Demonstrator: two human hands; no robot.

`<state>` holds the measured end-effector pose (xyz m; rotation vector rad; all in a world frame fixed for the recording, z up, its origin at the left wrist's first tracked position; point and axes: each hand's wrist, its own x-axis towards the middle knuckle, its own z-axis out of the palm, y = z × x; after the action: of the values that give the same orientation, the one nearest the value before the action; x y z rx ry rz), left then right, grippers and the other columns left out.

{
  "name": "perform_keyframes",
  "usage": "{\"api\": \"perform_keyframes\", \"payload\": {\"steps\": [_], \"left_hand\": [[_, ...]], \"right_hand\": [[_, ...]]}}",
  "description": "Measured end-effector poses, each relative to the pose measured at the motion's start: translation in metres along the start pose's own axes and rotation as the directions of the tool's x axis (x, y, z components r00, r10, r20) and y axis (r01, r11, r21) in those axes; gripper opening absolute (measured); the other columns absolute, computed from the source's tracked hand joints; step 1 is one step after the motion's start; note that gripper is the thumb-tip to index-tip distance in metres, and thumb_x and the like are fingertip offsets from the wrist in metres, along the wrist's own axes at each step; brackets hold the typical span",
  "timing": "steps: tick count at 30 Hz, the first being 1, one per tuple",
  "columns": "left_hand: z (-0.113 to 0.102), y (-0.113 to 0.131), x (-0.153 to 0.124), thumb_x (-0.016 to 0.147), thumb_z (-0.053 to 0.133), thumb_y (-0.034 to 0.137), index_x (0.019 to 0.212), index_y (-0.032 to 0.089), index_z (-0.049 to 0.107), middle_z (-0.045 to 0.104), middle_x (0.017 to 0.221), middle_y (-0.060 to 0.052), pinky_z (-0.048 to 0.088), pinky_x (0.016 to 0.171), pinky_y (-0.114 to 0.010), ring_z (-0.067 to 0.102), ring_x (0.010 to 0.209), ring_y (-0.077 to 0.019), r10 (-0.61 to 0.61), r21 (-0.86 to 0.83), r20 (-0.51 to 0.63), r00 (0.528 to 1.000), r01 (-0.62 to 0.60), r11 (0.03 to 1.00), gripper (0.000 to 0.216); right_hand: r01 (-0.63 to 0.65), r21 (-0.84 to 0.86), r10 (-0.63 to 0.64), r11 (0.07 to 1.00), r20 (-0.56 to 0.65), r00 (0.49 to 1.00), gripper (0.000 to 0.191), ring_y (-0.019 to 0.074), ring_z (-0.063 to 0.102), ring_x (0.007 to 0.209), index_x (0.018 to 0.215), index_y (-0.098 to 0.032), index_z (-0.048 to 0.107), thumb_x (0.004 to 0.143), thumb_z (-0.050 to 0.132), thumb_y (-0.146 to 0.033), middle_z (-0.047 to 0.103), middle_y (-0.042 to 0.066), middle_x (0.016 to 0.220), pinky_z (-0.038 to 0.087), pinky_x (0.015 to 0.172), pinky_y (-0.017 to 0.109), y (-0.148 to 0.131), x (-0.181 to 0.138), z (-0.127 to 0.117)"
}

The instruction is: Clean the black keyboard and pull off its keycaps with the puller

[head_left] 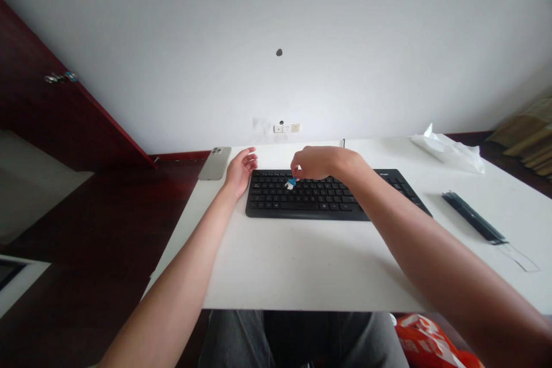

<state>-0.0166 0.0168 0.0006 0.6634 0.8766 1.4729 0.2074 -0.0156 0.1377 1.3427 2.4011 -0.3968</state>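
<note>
Head view: pinched small blue-and-white tool (291, 183) in right hand (317, 162) over keyboard (323, 200), toward its ten o'clock; rested left hand (242, 171) loosely open at nine (seemingly mid-work, remainder unclear).

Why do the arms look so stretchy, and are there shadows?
Head view: the right arm swells toward the corner, probably from a wide lens; a soft shadow lies on the desk beside it; the wall dims toward the upper right; tiny letters on the keyboard look blurry.

Keyboard (319, 198): matt plastic | tabletop (302, 264): smooth, satin | trousers (235, 339): woven cloth | door (56, 103): glossy, perhaps wood
</note>
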Motion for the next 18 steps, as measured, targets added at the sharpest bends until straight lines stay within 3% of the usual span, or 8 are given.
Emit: {"api": "perform_keyframes", "payload": {"steps": [5, 9, 13, 18], "left_hand": [[-0.002, -0.001, 0.001, 0.07, 0.08, 0.027, 0.096, 0.013, 0.071, 0.064, 0.076, -0.001, 0.044, 0.06, -0.021, 0.057, 0.062, -0.0082, 0.005, -0.004, 0.009, 1.0, -0.005, 1.0, 0.031], [-0.002, -0.002, 0.002, 0.071, 0.08, 0.029, 0.096, 0.013, 0.072, 0.064, 0.076, -0.001, 0.044, 0.059, -0.021, 0.057, 0.062, -0.008, 0.006, -0.002, 0.012, 1.0, -0.006, 1.0, 0.031], [-0.002, -0.002, 0.002, 0.072, 0.079, 0.029, 0.096, 0.013, 0.071, 0.065, 0.076, -0.002, 0.045, 0.06, -0.021, 0.057, 0.062, -0.0082, 0.02, 0.005, 0.009, 1.0, -0.02, 1.0, 0.03], [-0.001, -0.001, 0.001, 0.072, 0.079, 0.029, 0.096, 0.013, 0.071, 0.064, 0.076, -0.002, 0.044, 0.06, -0.021, 0.057, 0.062, -0.0083, 0.017, 0.009, 0.008, 1.0, -0.017, 1.0, 0.03]], "right_hand": [[0.039, 0.049, -0.037, 0.998, -0.04, 0.999, 0.036, 0.0292, 0.069, 0.096, 0.119, -0.031, 0.073, 0.09, 0.056, -0.02, 0.072, 0.009, 0.121, 0.047, 0.069, 0.035, 0.005, -0.004, -0.004], [0.012, 0.118, -0.021, 0.993, 0.073, 0.997, 0.046, 0.025, 0.071, 0.086, 0.124, -0.027, 0.07, 0.083, 0.057, -0.011, 0.078, 0.006, 0.099, 0.05, 0.07, 0.034, 0.013, -0.002, -0.005], [-0.053, 0.129, 0.032, 0.99, 0.162, 0.986, 0.034, 0.0249, 0.073, 0.081, 0.109, -0.019, 0.074, 0.08, 0.06, -0.011, 0.078, 0.007, 0.091, 0.052, 0.069, 0.035, 0.008, 0.006, 0.004], [-0.022, 0.173, 0.001, 0.985, 0.121, 0.993, 0.021, 0.0232, 0.073, 0.073, 0.096, -0.016, 0.071, 0.079, 0.061, -0.008, 0.078, 0.009, 0.086, 0.051, 0.063, 0.033, -0.001, 0.008, 0.007]]}}
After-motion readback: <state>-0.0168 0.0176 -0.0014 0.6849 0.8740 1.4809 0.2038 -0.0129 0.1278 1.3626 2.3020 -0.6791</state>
